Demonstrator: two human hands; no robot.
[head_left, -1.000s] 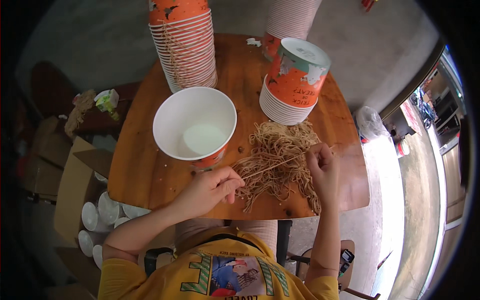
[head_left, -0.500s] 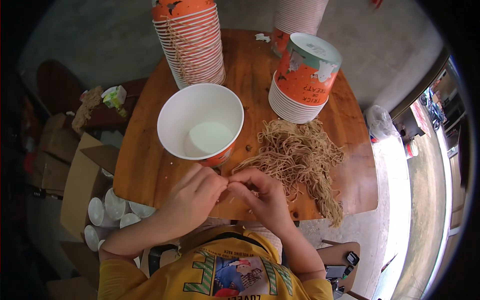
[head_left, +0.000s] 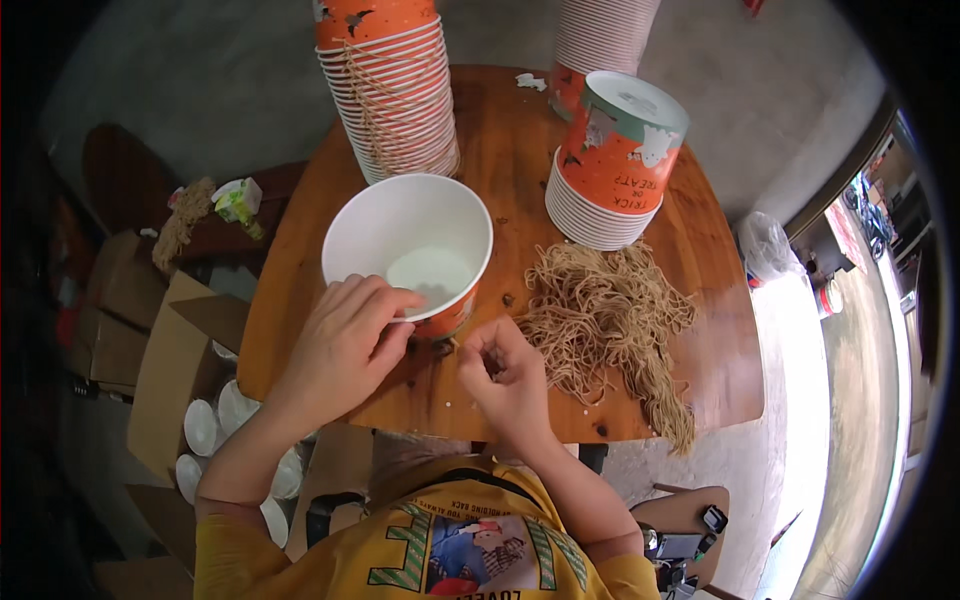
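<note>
A wide paper bucket (head_left: 465,250), white inside and orange outside, stands mouth up on the wooden table (head_left: 500,130) in front of me. My left hand (head_left: 340,345) has its fingers over the bucket's near rim and its thumb outside, closed on the edge. To the right of the bucket's base, my right hand (head_left: 505,385) is curled in a pinch. A short end of tan cord (head_left: 455,342) shows at its fingertips; the rest of that piece is hidden. Beside this hand lies a tangled pile of tan cords (head_left: 610,310).
Nested orange buckets (head_left: 395,100), with cord loops hanging down their side, rise behind the open one. An upside-down stack (head_left: 610,170) stands beyond the cord pile, another stack (head_left: 600,50) behind it. An open carton (head_left: 160,370) with several white cups (head_left: 200,430) sits below left.
My hands, together at the table's near edge before, have come apart. The left has moved up and left onto the bucket's rim; the right stays low, beside the bucket's base.
</note>
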